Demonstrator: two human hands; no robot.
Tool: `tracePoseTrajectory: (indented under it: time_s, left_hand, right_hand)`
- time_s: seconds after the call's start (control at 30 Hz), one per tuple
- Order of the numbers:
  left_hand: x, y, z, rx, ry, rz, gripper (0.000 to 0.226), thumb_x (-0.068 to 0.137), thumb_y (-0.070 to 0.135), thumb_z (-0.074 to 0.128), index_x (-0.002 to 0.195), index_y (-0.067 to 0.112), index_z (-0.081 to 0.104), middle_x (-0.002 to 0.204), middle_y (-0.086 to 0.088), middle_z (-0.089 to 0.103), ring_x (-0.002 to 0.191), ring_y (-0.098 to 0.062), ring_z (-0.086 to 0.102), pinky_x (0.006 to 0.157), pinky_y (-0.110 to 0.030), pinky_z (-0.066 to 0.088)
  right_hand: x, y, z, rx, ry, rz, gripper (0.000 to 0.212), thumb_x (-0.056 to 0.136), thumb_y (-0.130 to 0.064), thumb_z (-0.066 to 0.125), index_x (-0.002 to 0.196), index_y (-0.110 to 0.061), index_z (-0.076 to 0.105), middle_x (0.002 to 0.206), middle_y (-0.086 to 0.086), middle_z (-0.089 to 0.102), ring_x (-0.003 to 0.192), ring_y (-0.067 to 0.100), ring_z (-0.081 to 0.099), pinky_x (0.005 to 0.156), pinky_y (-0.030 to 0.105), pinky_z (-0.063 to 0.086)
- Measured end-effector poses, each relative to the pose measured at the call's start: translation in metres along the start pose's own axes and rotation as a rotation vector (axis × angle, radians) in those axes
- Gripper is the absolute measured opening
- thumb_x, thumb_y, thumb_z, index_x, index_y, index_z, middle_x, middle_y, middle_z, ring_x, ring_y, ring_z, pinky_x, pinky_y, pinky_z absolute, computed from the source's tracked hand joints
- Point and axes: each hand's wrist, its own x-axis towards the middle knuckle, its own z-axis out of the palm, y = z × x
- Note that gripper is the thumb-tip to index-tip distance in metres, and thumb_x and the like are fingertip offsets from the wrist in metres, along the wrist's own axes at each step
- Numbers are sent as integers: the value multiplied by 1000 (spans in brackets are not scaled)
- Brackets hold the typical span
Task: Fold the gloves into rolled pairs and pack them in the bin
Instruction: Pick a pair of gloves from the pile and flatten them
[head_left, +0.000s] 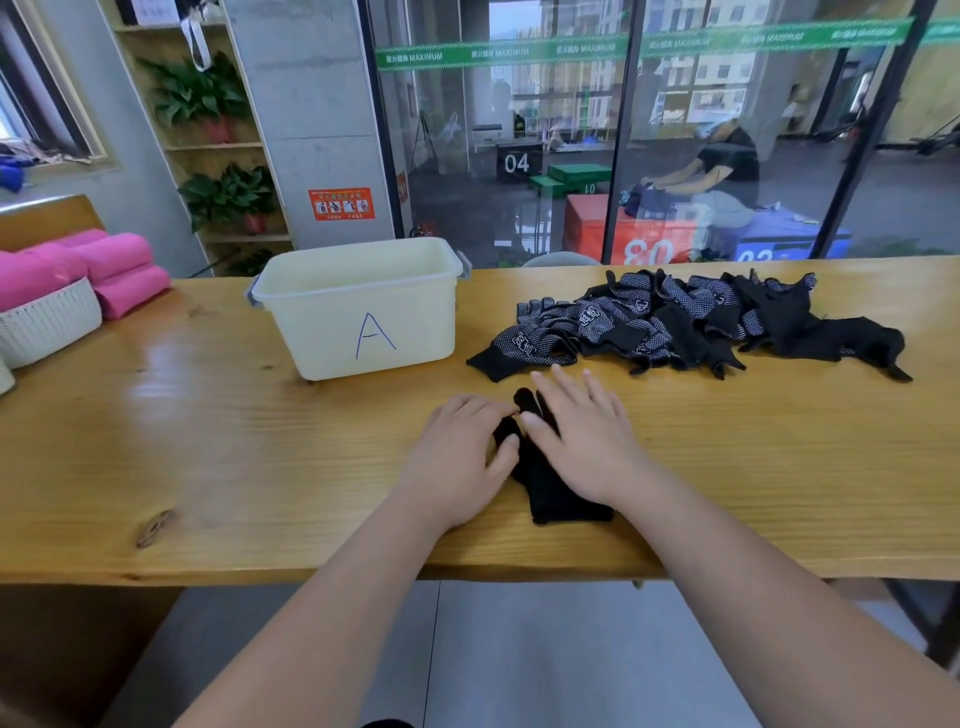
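Pressing down on a black glove (551, 493) near the front edge of the desk (208, 441), both hands lie side by side. The right hand (584, 439) is flat with its fingers spread over the glove's palm and fingers. The left hand (462, 441) rests on the glove's left side with fingers loosely bent and the thumb on the fabric. The glove's cuff points toward the person and its fingertips point away.

The desk is a long slab of glossy, yellowish wood with visible grain and a dark knot near the front left. Beyond the hands, to the right, a loose pile of gloves (675, 322) sprawls across it, black with white-dotted palms. Well left of the pile stands a cream plastic bin (363, 306) marked with a blue "A". At the far left sit pink rolls (111, 270) and a white ribbed basket (49, 325).

Behind the desk rise a grey concrete pillar (311, 104) bearing an orange sign (340, 203), a wooden shelf (223, 148) holding potted plants (200, 96), and a glass wall (623, 130) with a green stripe. Grey floor (519, 649) shows below the desk.
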Motion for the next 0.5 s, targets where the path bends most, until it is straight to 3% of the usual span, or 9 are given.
tracePoseTrajectory:
  time_s: [0.07, 0.13, 0.23, 0.33, 0.43, 0.5]
  left_hand:
    - [-2, 0, 0, 30, -20, 37, 46, 98, 56, 50, 134, 32, 66, 132, 15, 65, 130, -12, 47, 113, -43, 40]
    - [-3, 2, 0, 74, -48, 37, 50, 94, 70, 51, 128, 37, 69, 130, 21, 63, 126, -9, 49, 112, -39, 40]
    - [-1, 5, 1, 118, -51, 5, 56, 91, 79, 49, 129, 41, 67, 133, 24, 60, 126, -8, 49, 111, -36, 39]
    - [-1, 5, 2, 120, -16, -27, 58, 94, 77, 46, 134, 40, 65, 139, 23, 59, 132, -9, 47, 115, -38, 38]
    - [-6, 4, -1, 77, 48, 50, 53, 95, 72, 52, 130, 36, 69, 133, 21, 61, 130, -7, 48, 112, -38, 40]
    - [-8, 6, -3, 26, 18, 110, 49, 93, 72, 58, 125, 37, 71, 129, 23, 62, 127, -3, 50, 110, -36, 42]
  right_hand:
    - [-10, 11, -6, -45, 83, 15, 65, 106, -64, 27, 165, -36, 24, 174, -7, 20, 160, 26, 14, 128, 53, 17]
    - [-21, 23, -10, -117, 22, 1, 66, 104, -66, 31, 162, -35, 32, 170, -8, 30, 156, 22, 25, 128, 51, 20]
    - [-32, 37, -7, -91, -86, -32, 74, 102, -74, 23, 165, -37, 25, 174, -11, 19, 161, 14, 12, 131, 48, 11]
    - [-38, 38, -9, 33, 51, -65, 71, 102, -73, 31, 162, -36, 35, 171, -12, 26, 159, 14, 19, 129, 43, 20]
    - [-48, 39, -14, 88, 161, -153, 46, 99, -61, 50, 137, -37, 64, 141, -22, 57, 134, 7, 46, 113, 35, 42]
    - [-51, 39, -14, 89, 149, -184, 36, 97, -58, 56, 122, -38, 71, 124, -28, 61, 119, 2, 49, 101, 34, 48]
